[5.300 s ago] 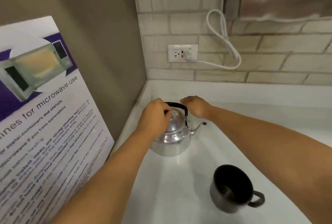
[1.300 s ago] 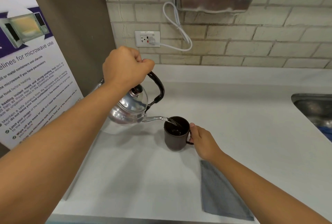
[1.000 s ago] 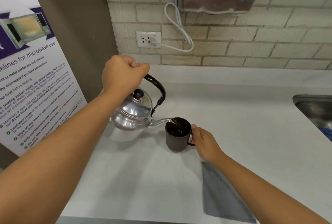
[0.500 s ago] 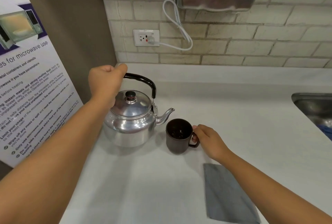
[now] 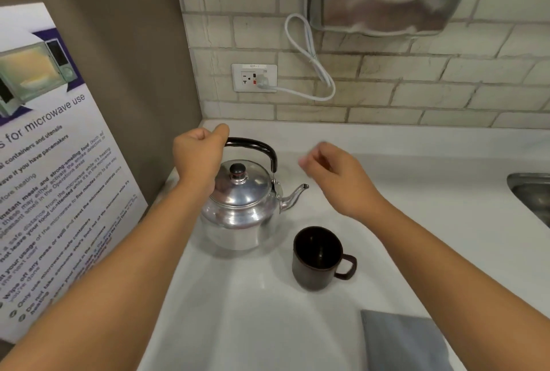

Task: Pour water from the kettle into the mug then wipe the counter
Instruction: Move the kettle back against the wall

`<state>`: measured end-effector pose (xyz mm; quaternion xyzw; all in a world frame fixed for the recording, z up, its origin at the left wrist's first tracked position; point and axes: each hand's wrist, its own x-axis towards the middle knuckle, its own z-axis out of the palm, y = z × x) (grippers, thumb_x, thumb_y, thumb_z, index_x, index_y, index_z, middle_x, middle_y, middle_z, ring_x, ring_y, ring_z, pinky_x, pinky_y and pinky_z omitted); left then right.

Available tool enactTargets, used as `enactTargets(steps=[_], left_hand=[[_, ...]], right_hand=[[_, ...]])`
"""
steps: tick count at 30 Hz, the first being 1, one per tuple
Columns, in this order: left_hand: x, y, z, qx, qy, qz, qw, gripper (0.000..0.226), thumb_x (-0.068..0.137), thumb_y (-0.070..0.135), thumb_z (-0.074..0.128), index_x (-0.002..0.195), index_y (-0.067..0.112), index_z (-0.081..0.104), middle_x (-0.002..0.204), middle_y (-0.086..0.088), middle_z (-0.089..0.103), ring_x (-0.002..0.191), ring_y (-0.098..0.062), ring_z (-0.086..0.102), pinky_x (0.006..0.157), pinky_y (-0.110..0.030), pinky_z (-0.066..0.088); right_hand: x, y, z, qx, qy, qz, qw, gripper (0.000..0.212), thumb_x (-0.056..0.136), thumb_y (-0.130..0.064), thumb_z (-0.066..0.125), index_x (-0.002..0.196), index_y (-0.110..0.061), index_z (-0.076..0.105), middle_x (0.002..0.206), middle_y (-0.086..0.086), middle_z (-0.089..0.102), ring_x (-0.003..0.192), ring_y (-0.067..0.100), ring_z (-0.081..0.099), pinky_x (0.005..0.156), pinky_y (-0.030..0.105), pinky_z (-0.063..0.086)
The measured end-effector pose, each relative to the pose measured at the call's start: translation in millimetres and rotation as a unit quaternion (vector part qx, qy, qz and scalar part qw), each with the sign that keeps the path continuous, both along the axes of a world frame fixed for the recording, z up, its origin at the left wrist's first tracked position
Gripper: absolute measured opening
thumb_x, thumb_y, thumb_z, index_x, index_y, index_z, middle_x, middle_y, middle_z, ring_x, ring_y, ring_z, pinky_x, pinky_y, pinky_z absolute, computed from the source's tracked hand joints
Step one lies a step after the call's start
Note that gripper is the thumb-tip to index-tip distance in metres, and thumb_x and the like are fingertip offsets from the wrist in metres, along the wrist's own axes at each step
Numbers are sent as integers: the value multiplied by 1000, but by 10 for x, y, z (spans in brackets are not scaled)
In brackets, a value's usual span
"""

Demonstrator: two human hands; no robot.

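The counter is white, smooth and hard; it looks glossy, so I judge any spilled water would sit on top and wipe off easily. No spill is clear from here.

The kettle stands upright on the counter near the left wall, lid on, spout to the right. It is polished metal, rigid and probably slippery on the body, and heavier if water remains inside. The black arched handle is the place to hold it. The left hand is closed in a fist around the left end of that handle.

The cloth lies flat at the near right edge, grey, thin and limp. It should bunch readily; gathering it from above with the whole palm would suit wiping.

The mug stands upright just in front of the spout, apart from the kettle, its handle pointing right. It is dark and stiff; its contents cannot be read. Best lifted by the handle, kept level.

The right hand hovers above the counter beyond the mug, fingers loosely curled, blurred, holding nothing.
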<state>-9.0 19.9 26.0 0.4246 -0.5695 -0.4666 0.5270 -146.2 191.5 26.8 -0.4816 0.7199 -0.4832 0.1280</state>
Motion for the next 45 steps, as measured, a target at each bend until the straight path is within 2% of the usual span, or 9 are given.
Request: enactTargets(steps=[2, 4, 9, 20, 25, 29, 33, 39, 45], left_hand=[[-50, -59, -49, -5, -2, -8, 1000, 41, 70, 17, 65, 43, 17, 34, 32, 13, 20, 34, -6, 20, 33, -15, 21], [-95, -125, -98, -3, -4, -10, 1000, 37, 69, 19, 65, 44, 17, 38, 32, 13, 22, 34, -6, 22, 33, -16, 22], [-163, -383, -251, 15, 6, -5, 1000, 39, 70, 21, 65, 43, 19, 36, 34, 13, 23, 36, -5, 23, 34, -16, 22], [-360, -871, -573, 33, -15, -8, 999, 46, 71, 19, 64, 36, 21, 33, 34, 12, 25, 37, -6, 25, 37, -17, 26], [-365, -1001, -680, -6, -37, -28, 999, 40, 80, 33, 60, 60, 0, 48, 51, 5, 41, 46, -4, 35, 44, -17, 32], [-258, -941, -775, -161, -104, -65, 979, 14, 87, 20, 45, 85, 13, 57, 89, 5, 52, 81, -7, 51, 72, -5, 36], [-246, -1058, -838, -243, -229, -56, 941, 16, 96, 10, 49, 101, 7, 64, 101, -12, 58, 94, -23, 46, 84, -21, 32], [-299, -1292, -810, -149, -313, -93, 933, 18, 93, 14, 57, 99, 10, 73, 90, -9, 71, 78, -18, 58, 61, -16, 33], [-353, -1340, -836, -86, -390, -82, 913, 17, 92, 20, 59, 97, 13, 74, 101, -7, 74, 93, -22, 65, 68, -20, 40]], right_hand=[[80, -320, 121, -32, 21, 28, 999, 19, 87, -37, 59, 95, -20, 59, 92, -6, 59, 76, 0, 54, 64, 7, 42], [107, -600, 145, -10, 43, 57, 997, 33, 86, -39, 61, 112, -19, 58, 108, -2, 57, 87, 9, 57, 69, 12, 42], [54, -1017, 24, 24, 76, 94, 992, 23, 89, -32, 59, 95, -11, 66, 77, 4, 64, 65, 15, 56, 66, 33, 48], [-151, -1501, -323, 52, 103, 89, 989, 22, 92, -35, 53, 98, -16, 63, 91, 7, 63, 80, 19, 58, 73, 32, 48], [-232, -1652, -390, 45, 128, 91, 987, 28, 93, -31, 52, 111, -13, 65, 102, 10, 59, 81, 16, 55, 79, 27, 45], [-253, -1687, -450, 1, 220, 73, 973, 31, 95, -20, 49, 124, -9, 55, 108, 12, 54, 80, 17, 54, 77, 31, 48], [-295, -1808, -531, 21, 269, 51, 962, 23, 95, -13, 45, 113, -6, 59, 101, 17, 56, 82, 32, 56, 69, 42, 50], [-403, -2002, -621, 137, 226, 42, 964, 27, 95, -11, 46, 112, -10, 66, 101, 18, 65, 93, 32, 57, 81, 40, 48], [-472, -2081, -692, 190, 133, 50, 971, 27, 92, -10, 51, 115, -7, 65, 122, 12, 66, 102, 27, 63, 87, 23, 45]])
